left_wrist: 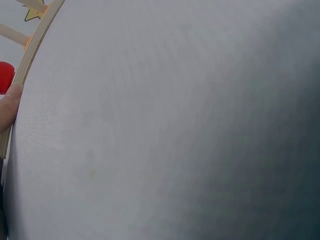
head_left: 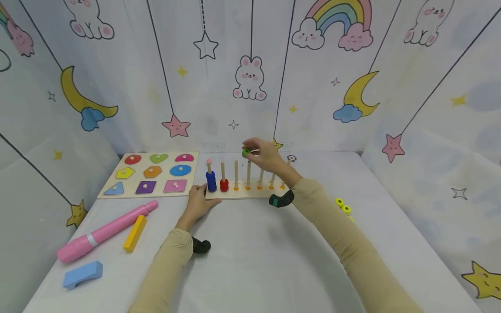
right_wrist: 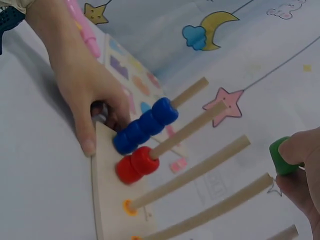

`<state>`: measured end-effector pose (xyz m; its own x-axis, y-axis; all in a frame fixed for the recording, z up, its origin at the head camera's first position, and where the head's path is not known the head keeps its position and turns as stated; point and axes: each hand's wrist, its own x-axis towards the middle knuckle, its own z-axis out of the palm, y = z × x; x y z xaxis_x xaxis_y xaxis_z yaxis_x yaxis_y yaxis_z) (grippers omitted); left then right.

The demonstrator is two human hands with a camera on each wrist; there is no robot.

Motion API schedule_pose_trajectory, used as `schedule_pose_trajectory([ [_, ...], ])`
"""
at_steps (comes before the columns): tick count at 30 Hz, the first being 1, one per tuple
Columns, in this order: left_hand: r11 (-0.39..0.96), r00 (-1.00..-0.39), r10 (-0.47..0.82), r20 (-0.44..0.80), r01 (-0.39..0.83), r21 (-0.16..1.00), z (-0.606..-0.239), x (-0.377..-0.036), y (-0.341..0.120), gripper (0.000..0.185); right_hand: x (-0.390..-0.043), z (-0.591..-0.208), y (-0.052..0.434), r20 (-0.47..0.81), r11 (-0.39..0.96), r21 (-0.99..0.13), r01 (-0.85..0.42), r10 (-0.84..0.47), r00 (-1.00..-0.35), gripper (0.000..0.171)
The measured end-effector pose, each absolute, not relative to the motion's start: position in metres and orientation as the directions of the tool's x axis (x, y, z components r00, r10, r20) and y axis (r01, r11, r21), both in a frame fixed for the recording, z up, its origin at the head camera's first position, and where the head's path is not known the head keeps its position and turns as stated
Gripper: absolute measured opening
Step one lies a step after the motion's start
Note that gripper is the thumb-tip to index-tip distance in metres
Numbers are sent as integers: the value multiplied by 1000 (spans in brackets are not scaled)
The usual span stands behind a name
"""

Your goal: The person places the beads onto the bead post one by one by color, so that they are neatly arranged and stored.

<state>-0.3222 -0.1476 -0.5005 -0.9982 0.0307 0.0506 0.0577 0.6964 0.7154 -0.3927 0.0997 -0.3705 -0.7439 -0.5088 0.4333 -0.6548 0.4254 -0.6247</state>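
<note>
A wooden peg board (head_left: 246, 193) with several upright pegs stands mid-table. Blue beads (head_left: 211, 180) sit stacked on its first peg and red beads (head_left: 224, 185) on the second. My right hand (head_left: 252, 150) pinches a green bead (head_left: 245, 152) just above the top of the fourth peg. The right wrist view shows that green bead (right_wrist: 280, 160) between thumb and finger, beside the peg tips. My left hand (head_left: 199, 199) grips the board's left corner (right_wrist: 97, 150), thumb along its front edge. In the left wrist view only a fingertip (left_wrist: 10, 107) against the board's edge (left_wrist: 35, 45) shows.
A shape puzzle board (head_left: 150, 174) lies at the back left. A pink pen-shaped toy (head_left: 105, 230), a yellow bar (head_left: 135, 233) and a blue block (head_left: 83, 274) lie on the left. Yellow-green rings (head_left: 342, 206) sit right of my right forearm. Printed fabric walls surround the table.
</note>
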Motion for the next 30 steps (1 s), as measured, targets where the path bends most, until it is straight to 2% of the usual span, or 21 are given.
schedule_pose_trajectory([
  [10,693,-999,35,42,54,719,-501,-324,-147,86,-392,-378,79,394,421,-620,-662,-562,-727,32],
  [21,703,-998,38,50,62,709,-500,-324,-147,85,-391,-381,77,383,439,-596,-672,-580,-719,33],
  [30,712,-997,44,63,76,698,-502,-323,-148,85,-397,-374,102,401,454,-639,-620,-491,-773,30],
])
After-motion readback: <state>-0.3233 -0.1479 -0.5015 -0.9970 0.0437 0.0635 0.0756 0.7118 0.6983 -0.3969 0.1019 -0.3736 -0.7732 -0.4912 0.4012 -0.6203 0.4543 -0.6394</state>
